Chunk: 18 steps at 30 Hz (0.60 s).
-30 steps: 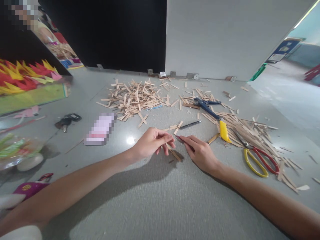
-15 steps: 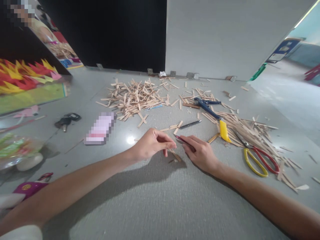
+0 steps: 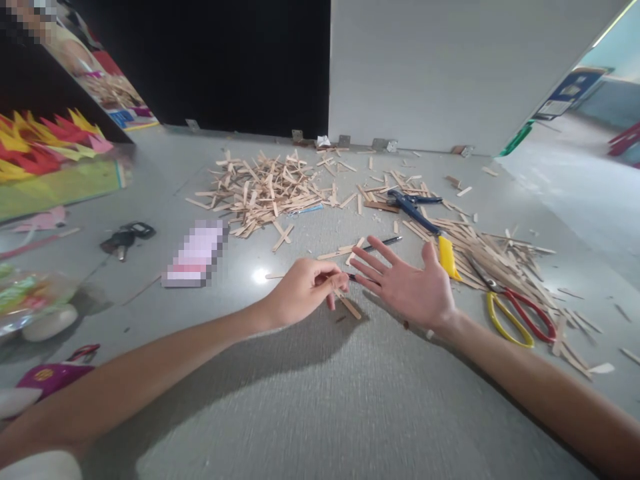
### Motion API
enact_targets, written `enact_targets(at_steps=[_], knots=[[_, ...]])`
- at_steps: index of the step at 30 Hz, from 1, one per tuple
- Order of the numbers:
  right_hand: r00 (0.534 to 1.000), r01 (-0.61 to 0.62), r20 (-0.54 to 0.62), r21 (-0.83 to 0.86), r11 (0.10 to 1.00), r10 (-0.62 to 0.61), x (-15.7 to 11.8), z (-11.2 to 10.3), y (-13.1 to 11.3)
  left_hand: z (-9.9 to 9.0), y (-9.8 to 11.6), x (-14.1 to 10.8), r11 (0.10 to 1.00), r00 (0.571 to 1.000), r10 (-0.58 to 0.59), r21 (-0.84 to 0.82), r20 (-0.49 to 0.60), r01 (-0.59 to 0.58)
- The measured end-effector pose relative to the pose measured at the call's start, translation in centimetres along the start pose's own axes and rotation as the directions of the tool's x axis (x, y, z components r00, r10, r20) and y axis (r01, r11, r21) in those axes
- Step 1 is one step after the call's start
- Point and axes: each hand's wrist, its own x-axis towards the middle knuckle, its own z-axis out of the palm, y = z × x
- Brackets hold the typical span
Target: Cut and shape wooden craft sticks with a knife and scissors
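Observation:
My left hand [image 3: 307,290] is pinched on a thin wooden stick [image 3: 351,307], which slants down to the right below the fingertips. To its right, my right hand [image 3: 413,283] lies palm up with fingers spread and nothing in it. The tip of a dark pen-like object [image 3: 352,277] shows between the two hands, mostly hidden. Just beyond the hands are some joined sticks [image 3: 335,254] and a black pen [image 3: 390,244]. A small dark scrap [image 3: 341,319] rests on the grey table [image 3: 280,407] under my left hand.
A stick pile [image 3: 270,187] lies at the back, with more sticks [image 3: 495,257] at right. Nearby are blue pliers [image 3: 413,212], a yellow-handled tool [image 3: 449,258] and scissors [image 3: 510,313]. Keys [image 3: 123,241], a phone [image 3: 195,255] and a purple item [image 3: 53,377] sit left. A person shows at top left.
My right hand has turned palm up and opened, away from the dark pen-like object it held. My left hand stays pinched in nearly the same place. The view has shifted slightly.

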Motion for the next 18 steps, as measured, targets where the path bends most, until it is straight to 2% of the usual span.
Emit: enact_targets(at_steps=[4,8,11,14,16,18], knots=[[1.0,-0.029,0.008,0.044,0.999,0.029,-0.1,0.3,-0.1,-0.1,-0.5,0.0,0.983,0.994,0.099,0.153,0.049,-0.105],[0.999,0.003,-0.036,0.007,1.0,-0.003,-0.2,0.5,0.0,-0.1,-1.2,0.0,0.937,0.985,0.132,0.309,0.11,-0.16],[0.985,0.079,-0.133,-0.217,0.973,-0.11,-0.2,-0.1,0.5,0.0,-2.0,0.0,0.83,0.983,0.181,0.532,0.034,-0.171],[0.945,0.162,-0.178,-0.475,0.865,-0.275,-0.6,0.0,0.8,-0.1,-2.9,0.0,0.689,0.962,0.272,0.701,-0.016,-0.183],[0.943,0.196,-0.122,-0.553,0.81,-0.311,-1.6,1.2,0.5,-0.3,-3.4,0.1,0.642,0.962,0.273,0.745,0.003,-0.184],[0.96,0.225,-0.011,-0.569,0.791,-0.281,-3.3,2.8,0.0,-0.3,-3.6,0.1,0.638,0.971,0.237,0.749,0.031,-0.18]])
